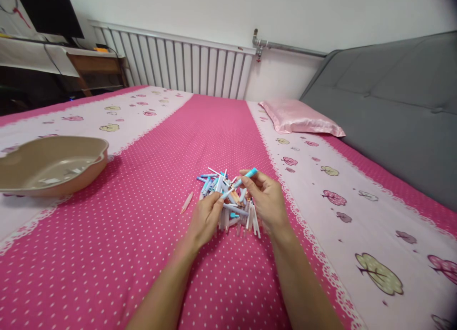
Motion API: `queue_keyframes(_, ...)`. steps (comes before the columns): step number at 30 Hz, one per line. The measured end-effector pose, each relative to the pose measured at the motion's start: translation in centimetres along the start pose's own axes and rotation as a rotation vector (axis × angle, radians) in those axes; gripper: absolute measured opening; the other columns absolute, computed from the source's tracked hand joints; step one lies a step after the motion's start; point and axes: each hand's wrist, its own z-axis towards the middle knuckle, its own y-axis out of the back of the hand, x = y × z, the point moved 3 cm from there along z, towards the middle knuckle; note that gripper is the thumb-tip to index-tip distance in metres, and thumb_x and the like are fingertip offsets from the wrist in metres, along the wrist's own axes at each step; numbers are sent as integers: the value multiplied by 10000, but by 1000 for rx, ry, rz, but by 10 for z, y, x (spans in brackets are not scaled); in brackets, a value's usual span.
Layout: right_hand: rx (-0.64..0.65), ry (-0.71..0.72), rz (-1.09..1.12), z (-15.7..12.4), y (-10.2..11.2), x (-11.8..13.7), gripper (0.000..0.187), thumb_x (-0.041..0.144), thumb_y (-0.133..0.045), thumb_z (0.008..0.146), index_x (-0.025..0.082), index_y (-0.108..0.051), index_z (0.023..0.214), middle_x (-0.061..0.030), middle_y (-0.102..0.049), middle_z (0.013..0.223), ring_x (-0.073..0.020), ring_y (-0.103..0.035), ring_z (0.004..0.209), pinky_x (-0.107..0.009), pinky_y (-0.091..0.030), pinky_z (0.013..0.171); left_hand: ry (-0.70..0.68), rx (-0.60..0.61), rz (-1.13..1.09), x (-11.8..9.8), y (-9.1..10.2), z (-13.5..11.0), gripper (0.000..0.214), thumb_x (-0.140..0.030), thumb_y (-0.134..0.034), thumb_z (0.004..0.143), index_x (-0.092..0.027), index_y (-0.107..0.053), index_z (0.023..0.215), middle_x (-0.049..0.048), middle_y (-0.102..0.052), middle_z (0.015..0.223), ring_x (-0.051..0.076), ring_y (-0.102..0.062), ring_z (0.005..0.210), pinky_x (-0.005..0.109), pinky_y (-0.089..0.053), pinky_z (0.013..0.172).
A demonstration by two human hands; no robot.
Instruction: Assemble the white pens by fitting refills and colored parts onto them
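Observation:
A blue-and-white pen (pixel 252 172) slants up to the right between my two hands, just above a loose heap. My right hand (pixel 266 196) pinches its blue upper part between thumb and fingers. Closed on the white lower end is my left hand (pixel 207 215). Whether the pen is in one piece or parted at the middle, I cannot tell. Beneath my hands lies a pile of pen parts (pixel 235 210): blue, white and clear tubes, caps and thin refills, partly hidden by my fingers. One pinkish pen piece (pixel 186 202) lies apart, left of the pile.
A beige plastic basin (pixel 96 165) with a few small pale pieces inside stands at the left on the pink dotted bedspread (pixel 150 254). A pink pillow (pixel 300 115) rests near the grey headboard (pixel 392 92). Behind are a radiator (pixel 171 61) and a desk with a monitor (pixel 50 11).

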Motion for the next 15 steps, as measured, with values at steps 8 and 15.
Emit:
queue_keyframes(8, 43, -27, -7, -1, -3, -1, 261, 348, -626, 722, 155, -650, 895, -37, -658, 774, -150, -608, 699, -256, -473, 585, -7, -1, -10, -1, -1, -1, 323, -359, -331, 862, -174, -552, 715, 6, -507, 650, 150, -461, 630, 266, -331, 608)
queue_keyframes(15, 100, -24, 1, -1, -7, -6, 253, 342, -621, 729, 165, -656, 906, -45, -678, 824, -158, -621, 742, -250, -470, 603, 13, 3, -69, -1, -1, -1, 320, -363, -343, 858, -167, -561, 728, 2, -488, 622, 146, -452, 631, 260, -327, 602)
